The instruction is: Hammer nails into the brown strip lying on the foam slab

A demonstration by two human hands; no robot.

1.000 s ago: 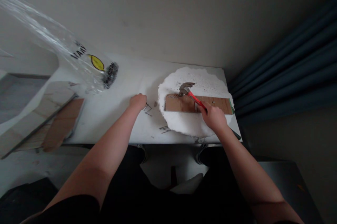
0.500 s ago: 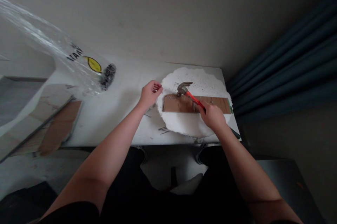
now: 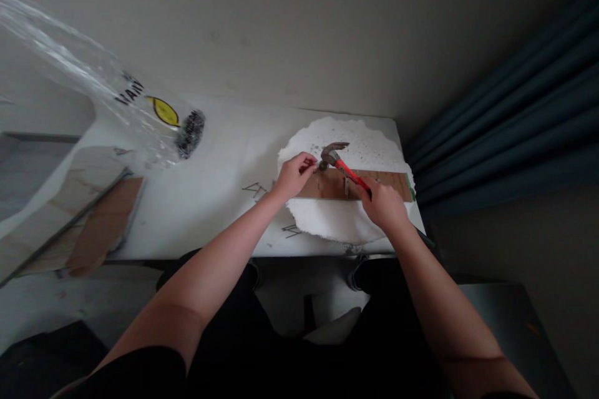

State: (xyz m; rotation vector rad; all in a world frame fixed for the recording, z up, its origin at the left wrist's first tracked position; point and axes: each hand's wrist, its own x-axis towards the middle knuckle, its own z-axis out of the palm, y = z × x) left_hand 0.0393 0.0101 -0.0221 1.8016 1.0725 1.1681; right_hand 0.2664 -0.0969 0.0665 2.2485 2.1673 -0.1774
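Note:
A claw hammer [image 3: 352, 174] with a red handle is gripped in my right hand [image 3: 384, 204], its dark head hovering at the far edge of a wooden board [image 3: 332, 187]. The board lies flat on a rough-edged white sheet [image 3: 322, 218]. Over the board's left end is my left hand [image 3: 296, 174], thumb and fingers pinched together close to the hammer head. What sits in that pinch is too small to make out. Several loose nails [image 3: 255, 188] lie left of the sheet, and more nails [image 3: 291, 231] lie near its front edge.
The white table [image 3: 224, 155] runs along the wall. On its left are a clear plastic bag [image 3: 154, 118] with a dark clump at its end and some brown wooden pieces [image 3: 105, 218]. Dark blue curtains [image 3: 510, 105] hang at the right.
My left hand has moved right, from the sheet's left edge to over the board's left end. The hammer head has shifted slightly right and up.

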